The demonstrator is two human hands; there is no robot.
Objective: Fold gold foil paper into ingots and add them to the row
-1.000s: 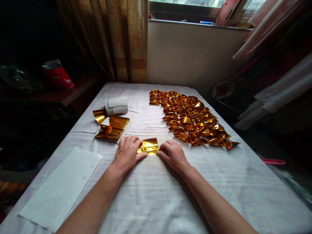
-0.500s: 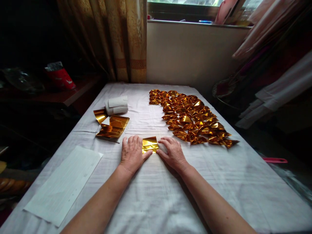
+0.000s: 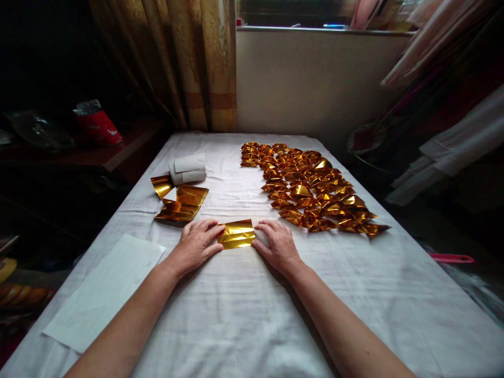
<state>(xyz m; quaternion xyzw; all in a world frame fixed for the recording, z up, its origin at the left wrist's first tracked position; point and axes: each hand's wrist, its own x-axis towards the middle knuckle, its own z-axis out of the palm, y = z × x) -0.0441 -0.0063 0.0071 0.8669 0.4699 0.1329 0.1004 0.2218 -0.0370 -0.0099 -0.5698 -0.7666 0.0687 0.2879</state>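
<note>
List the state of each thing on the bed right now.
Gold sheet: flat, creased, pressed at both ends.
Left hand: on the sheet's left end.
Right hand: on its right end.
Folded gold pieces: laid in rows.
Gold stack: loose, curling.
White paper: flat.

Two hands [image 3: 236,244], one white roll [image 3: 188,169]

Glossy gold foil sheet [image 3: 237,234], matt white tablecloth [image 3: 252,315]
</note>
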